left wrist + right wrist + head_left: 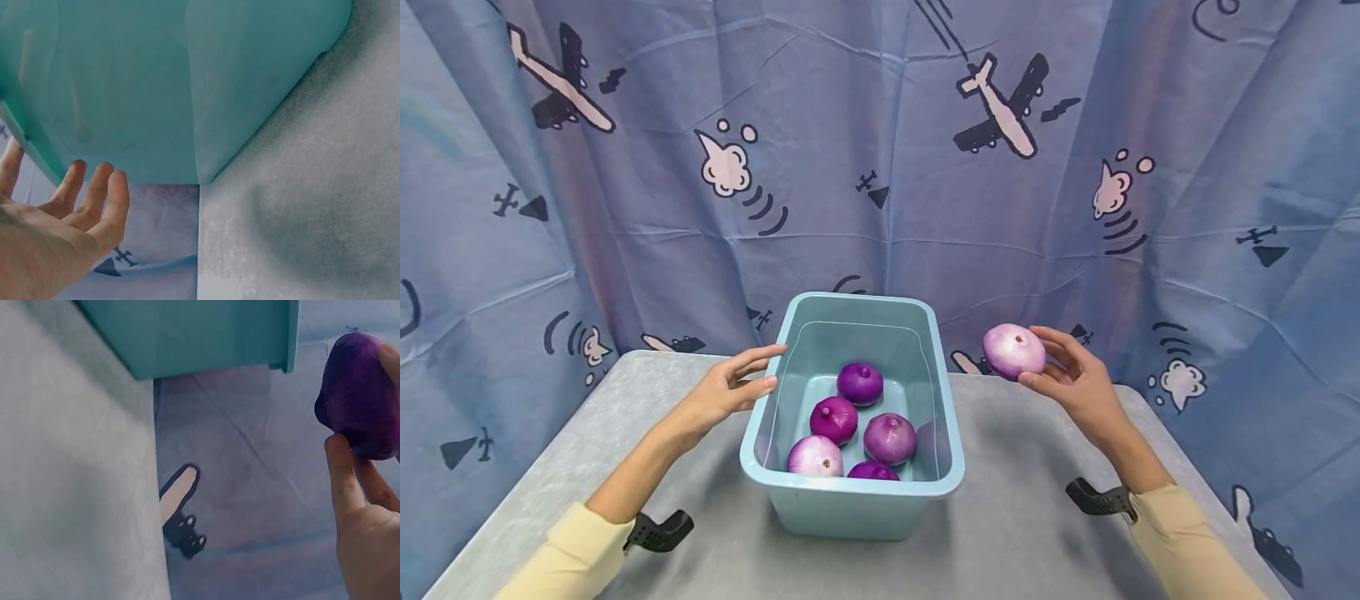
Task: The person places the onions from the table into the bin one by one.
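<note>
In the head view, a blue-green plastic bin (850, 510) stands on the table with several purple onions in it. One paler, pink-white onion (815, 456) lies at its near left, and a dark purple onion (860, 383) lies farthest back. My left hand (730, 387) rests at the bin's left rim with loosely extended fingers; the left wrist view shows those fingers (115, 206) beside the outer wall. To the right of the bin, my right hand (1075, 387) holds a purple-and-white onion (1013, 351) in the air between thumb and fingers.
The grey table (1000, 517) extends on both sides of the bin. Behind it hangs a blue curtain (820, 167) printed with planes and clouds, close to the table's back edge. Each wrist carries a black camera mount (658, 532).
</note>
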`<state>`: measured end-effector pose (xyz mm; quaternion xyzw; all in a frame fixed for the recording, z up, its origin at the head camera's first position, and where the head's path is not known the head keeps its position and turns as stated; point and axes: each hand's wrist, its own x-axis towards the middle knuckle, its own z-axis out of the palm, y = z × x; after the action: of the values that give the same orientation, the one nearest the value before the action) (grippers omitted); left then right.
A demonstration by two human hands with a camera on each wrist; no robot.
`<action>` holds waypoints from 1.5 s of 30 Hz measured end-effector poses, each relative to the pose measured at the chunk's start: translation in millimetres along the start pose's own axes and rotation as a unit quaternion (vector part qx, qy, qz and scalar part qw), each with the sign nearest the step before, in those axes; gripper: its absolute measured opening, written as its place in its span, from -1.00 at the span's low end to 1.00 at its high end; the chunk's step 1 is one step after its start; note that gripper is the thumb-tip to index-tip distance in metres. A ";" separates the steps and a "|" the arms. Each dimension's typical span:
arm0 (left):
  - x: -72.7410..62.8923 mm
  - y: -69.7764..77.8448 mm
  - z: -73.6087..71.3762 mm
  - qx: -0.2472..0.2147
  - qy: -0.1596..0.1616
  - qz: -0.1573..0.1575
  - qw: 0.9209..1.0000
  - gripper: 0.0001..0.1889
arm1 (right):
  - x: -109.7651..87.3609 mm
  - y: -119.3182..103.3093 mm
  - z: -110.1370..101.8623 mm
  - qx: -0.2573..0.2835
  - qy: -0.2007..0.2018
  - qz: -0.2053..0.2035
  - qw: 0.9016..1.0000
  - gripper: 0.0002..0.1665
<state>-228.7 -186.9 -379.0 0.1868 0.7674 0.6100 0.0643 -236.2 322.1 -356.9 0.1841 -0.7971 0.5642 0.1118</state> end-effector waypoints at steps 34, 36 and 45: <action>-0.2 -0.3 0.6 0.005 0.001 0.000 1.000 -0.43 | 10.8 -47.2 48.0 0.107 -0.113 -0.039 0.987 -0.13; -0.4 -0.3 1.0 0.006 0.001 0.000 1.000 -0.43 | 11.4 -48.7 51.0 0.109 -0.121 -0.039 0.986 -0.13; -1.8 0.5 2.4 0.011 -0.003 0.003 1.000 -0.43 | 8.9 -48.3 55.9 0.119 -0.142 -0.046 0.982 -0.13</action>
<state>-226.1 -185.3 -379.3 0.1920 0.7729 0.6015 0.0625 -222.3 253.7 -331.0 0.3105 -0.7226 0.6176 0.0008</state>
